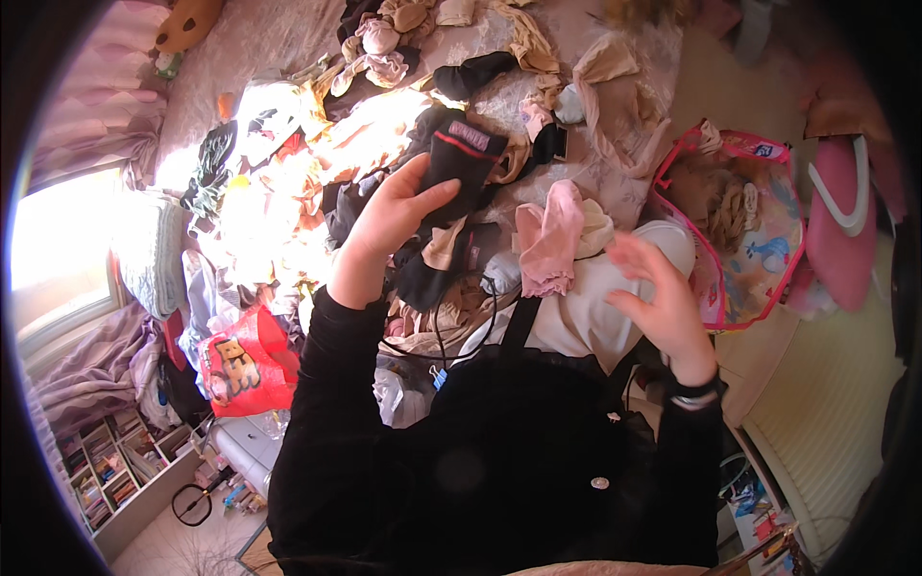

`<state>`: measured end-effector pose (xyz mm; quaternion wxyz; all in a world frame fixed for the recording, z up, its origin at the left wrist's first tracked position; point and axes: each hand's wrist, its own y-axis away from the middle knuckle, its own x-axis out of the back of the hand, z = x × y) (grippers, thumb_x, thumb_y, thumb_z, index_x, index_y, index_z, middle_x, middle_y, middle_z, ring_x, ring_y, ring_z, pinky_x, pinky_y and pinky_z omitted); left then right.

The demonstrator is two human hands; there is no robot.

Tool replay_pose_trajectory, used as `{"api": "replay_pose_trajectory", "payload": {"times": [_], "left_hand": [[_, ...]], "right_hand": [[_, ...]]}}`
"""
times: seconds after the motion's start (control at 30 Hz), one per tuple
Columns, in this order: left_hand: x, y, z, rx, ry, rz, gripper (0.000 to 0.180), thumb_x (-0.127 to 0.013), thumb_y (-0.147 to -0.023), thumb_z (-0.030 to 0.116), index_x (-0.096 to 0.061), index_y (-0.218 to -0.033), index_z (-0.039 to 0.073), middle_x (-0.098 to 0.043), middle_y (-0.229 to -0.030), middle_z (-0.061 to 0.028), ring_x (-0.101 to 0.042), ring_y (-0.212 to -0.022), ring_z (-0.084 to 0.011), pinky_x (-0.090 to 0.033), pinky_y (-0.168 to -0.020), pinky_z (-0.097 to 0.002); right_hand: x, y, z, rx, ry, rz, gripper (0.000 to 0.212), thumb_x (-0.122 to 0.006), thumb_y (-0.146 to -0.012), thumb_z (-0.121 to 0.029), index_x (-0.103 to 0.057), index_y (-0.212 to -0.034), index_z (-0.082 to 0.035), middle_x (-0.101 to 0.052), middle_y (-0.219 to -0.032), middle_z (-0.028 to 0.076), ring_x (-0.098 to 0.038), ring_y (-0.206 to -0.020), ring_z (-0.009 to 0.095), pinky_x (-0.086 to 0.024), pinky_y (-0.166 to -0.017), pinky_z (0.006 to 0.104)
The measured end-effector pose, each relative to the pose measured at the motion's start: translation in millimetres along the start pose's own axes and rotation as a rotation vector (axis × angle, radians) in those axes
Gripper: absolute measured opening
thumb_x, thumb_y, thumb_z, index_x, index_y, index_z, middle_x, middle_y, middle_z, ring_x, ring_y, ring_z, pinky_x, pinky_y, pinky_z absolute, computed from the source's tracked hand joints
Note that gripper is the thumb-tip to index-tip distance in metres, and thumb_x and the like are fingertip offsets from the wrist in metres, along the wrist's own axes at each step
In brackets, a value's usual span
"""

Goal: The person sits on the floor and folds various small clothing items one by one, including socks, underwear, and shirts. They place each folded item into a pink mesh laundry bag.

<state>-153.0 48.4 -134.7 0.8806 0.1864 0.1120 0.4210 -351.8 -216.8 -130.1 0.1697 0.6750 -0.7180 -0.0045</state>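
Note:
My left hand (pixel 403 206) grips a black sock (pixel 461 163) with a red stripe and pale lettering along its cuff, held up over the clothing pile. My right hand (pixel 663 307) is apart from it, fingers spread, with nothing in them. Just left of the right hand lies a crumpled pink sock (pixel 552 240), beside a cream one (pixel 594 230). Under them a white cloth-like surface (pixel 576 326) spreads in front of me. Below my left hand sits a black and beige bundle (pixel 427 274).
Socks and garments lie heaped across the bed, a tan pair of tights (pixel 615 106) among them. On the right stands a clear pink-edged bag (pixel 715 278) holding brown hosiery. A red bag (pixel 259 370) is at left, near a bright window (pixel 62 250). A black cord (pixel 437 331) loops in front of me.

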Motion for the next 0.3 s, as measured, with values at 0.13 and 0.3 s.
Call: {"api": "replay_pose_trajectory", "payload": {"times": [0.13,0.3], "left_hand": [[-37,-6,22,-0.309,-0.392,-0.211,0.033,-0.068,-0.083,0.014,-0.055,-0.109,0.0,-0.062,-0.092,-0.0033,-0.057,-0.076,-0.0086,-0.048,-0.067,-0.0255],[-20,-7,19,-0.304,-0.394,-0.166,0.03,-0.07,-0.081,0.018,-0.057,-0.102,0.002,-0.065,-0.088,-0.0055,-0.06,-0.08,-0.0097,-0.05,-0.076,-0.0283]], "right_hand": [[-52,-65,-19,0.136,-0.727,-0.028,0.06,-0.071,-0.079,-0.01,-0.042,-0.131,-0.003,-0.057,-0.113,0.009,-0.054,-0.107,0.016,-0.045,-0.088,0.0302],[-33,-68,-57,0.1,-0.813,0.12,0.036,-0.063,-0.088,-0.022,-0.058,-0.118,-0.003,-0.065,-0.103,0.01,-0.061,-0.1,0.021,-0.046,-0.093,0.0335]]}}
